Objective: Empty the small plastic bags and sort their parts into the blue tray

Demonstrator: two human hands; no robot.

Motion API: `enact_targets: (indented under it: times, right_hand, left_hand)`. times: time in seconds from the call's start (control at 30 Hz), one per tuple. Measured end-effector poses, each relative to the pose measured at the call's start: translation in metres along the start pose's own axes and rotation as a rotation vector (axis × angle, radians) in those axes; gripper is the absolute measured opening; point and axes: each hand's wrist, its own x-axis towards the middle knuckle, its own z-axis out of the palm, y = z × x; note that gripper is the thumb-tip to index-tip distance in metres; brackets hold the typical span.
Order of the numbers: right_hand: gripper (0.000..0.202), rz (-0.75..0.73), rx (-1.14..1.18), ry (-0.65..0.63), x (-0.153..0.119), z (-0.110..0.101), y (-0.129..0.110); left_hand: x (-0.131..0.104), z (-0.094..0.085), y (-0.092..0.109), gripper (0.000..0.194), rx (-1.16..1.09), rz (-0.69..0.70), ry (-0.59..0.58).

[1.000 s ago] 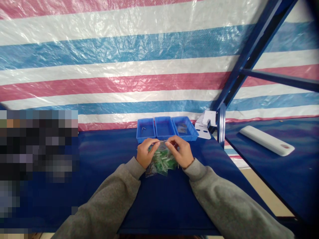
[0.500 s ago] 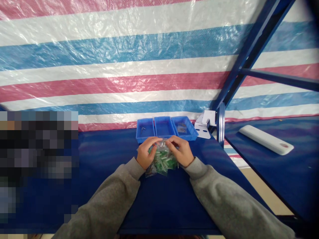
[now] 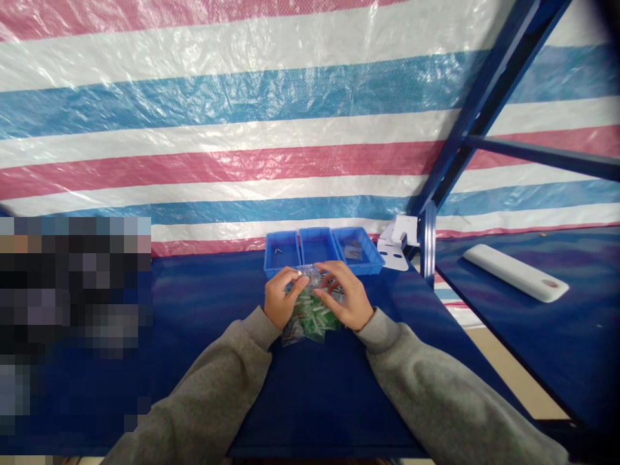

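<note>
My left hand (image 3: pixel 282 296) pinches the left edge of a small clear plastic bag (image 3: pixel 314 276), closed between thumb and forefinger. At the bag's right side is my right hand (image 3: pixel 349 297), its thumb and fingers spread apart. Beneath both hands lies a heap of clear and green plastic packets (image 3: pixel 317 318) on the blue table. Some small metal-looking pieces show in the packets, too small to name. Just beyond the hands stand blue trays: a left tray (image 3: pixel 266 258) with a small screw-like piece, a middle tray (image 3: pixel 317 242), and a right tray (image 3: pixel 375 253) holding a clear packet.
White cut-out card pieces (image 3: pixel 400 242) lie right of the trays, by a metal post (image 3: pixel 428 242). A white elongated object (image 3: pixel 516 271) rests on the right-hand table, across a gap. A striped plastic sheet (image 3: pixel 217 155) hangs behind. The left side is blurred out.
My right hand's fingers have come away from the bag and spread apart. My left hand keeps its pinch, and the small bag has shifted slightly left.
</note>
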Motion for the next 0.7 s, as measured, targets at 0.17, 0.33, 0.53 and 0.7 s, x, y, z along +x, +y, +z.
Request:
enact_targets:
  times: [0.17, 0.33, 0.53, 0.7]
  right_hand:
    - [0.028, -0.079, -0.109, 0.024, -0.0021, 0.0030, 0.0075]
    - [0.017, -0.079, -0.165, 0.108, -0.0008, 0.0014, 0.0071]
    - [0.015, -0.014, -0.121, 0.120, 0.0007, -0.0008, 0.0016]
    - [0.018, 0.002, -0.111, 0.084, -0.0007, 0.0000, 0.0031]
  left_hand:
    - [-0.0009, 0.0001, -0.0009, 0.029, -0.122, -0.135, -0.099]
    - [-0.0004, 0.0001, 0.0004, 0.026, -0.102, -0.078, -0.117]
    - [0.0010, 0.0020, 0.0041, 0.030, -0.070, 0.003, 0.003]
    - [-0.0018, 0.0033, 0.0065, 0.018, -0.026, -0.017, -0.128]
